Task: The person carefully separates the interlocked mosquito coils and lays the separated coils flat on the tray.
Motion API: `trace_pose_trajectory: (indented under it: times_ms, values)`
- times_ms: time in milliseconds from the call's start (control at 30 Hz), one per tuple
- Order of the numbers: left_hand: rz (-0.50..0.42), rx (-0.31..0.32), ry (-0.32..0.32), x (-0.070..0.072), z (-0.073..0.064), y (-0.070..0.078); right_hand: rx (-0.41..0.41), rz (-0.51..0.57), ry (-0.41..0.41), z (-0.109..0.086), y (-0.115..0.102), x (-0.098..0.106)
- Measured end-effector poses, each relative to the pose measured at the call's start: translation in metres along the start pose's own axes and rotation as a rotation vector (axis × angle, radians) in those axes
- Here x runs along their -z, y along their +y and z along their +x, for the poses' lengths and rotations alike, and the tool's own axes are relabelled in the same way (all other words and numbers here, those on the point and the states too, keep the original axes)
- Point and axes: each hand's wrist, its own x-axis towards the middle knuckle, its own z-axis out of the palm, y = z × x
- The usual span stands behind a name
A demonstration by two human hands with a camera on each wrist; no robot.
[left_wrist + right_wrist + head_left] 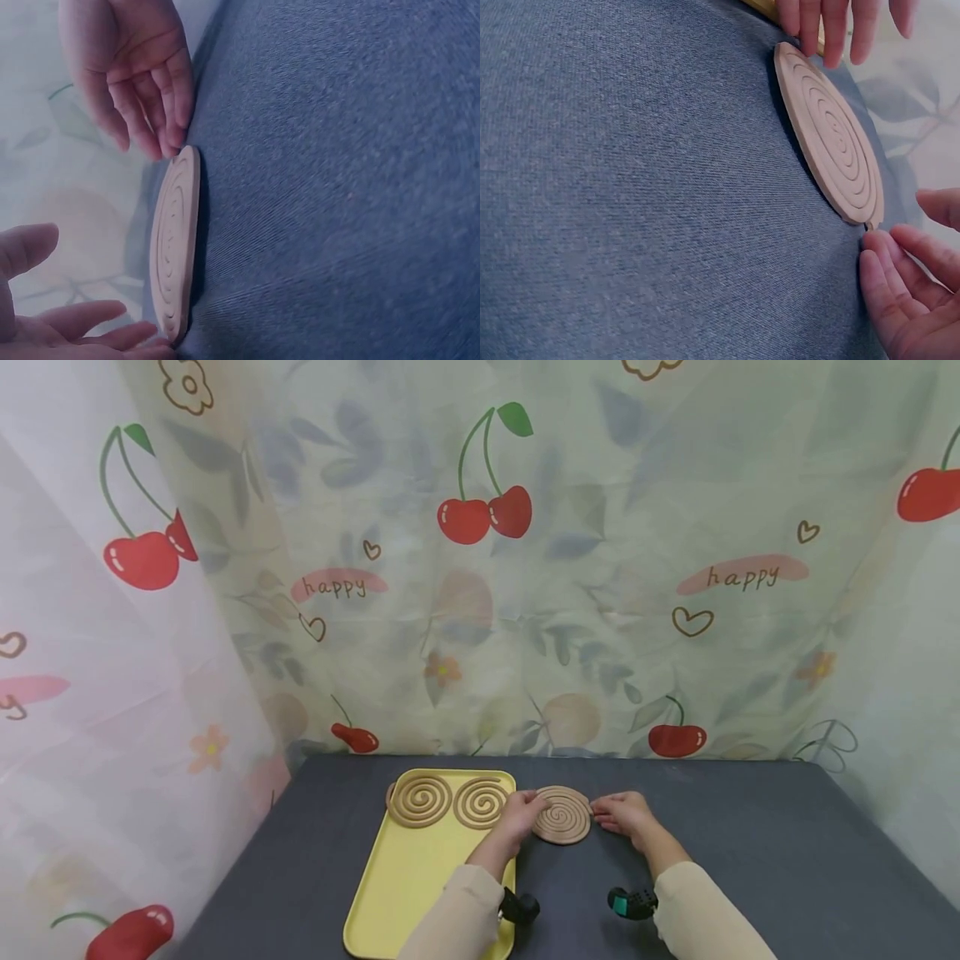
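Note:
A tightly wound brown mosquito coil (562, 828) lies flat on the dark table, between both hands. My left hand (519, 817) is at its left edge; in the left wrist view the fingers (112, 341) reach the coil's rim with the thumb held well apart. On the other side, my right hand (628, 815) has its fingertips by the coil's outer end. In the right wrist view those fingers (889, 289) are loosely bent, and the thumb stands away from them. Neither hand has the coil pinched.
Left of the hands stands a yellow tray (416, 885). Two looser spiral coils, one at the left (403, 814) and one beside it (465, 815), lie at its far end. A patterned curtain (570, 652) rises behind the dark table (750, 835).

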Motion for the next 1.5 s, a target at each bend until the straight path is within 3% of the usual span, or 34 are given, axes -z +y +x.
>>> trace_pose_trajectory:
  times_ms: [267, 833, 1033, 1300, 1500]
  values:
    - [0.015, 0.046, -0.032, -0.005, -0.002, -0.005, 0.002, -0.038, 0.039, 0.001, 0.005, -0.004]
    - [-0.070, 0.142, 0.036, -0.007, 0.000, 0.003, -0.020, -0.073, 0.081, 0.002, 0.003, -0.011]
    - [-0.141, 0.132, 0.056, -0.007, 0.001, 0.000, -0.023, -0.080, 0.085, -0.002, 0.003, -0.009]
    - [-0.144, 0.120, 0.071, -0.009, -0.004, 0.006, -0.058, -0.076, 0.086, -0.002, 0.004, -0.005]
    - [-0.223, 0.100, 0.138, -0.009, -0.007, 0.008, -0.054, -0.088, 0.107, -0.001, 0.008, -0.006]
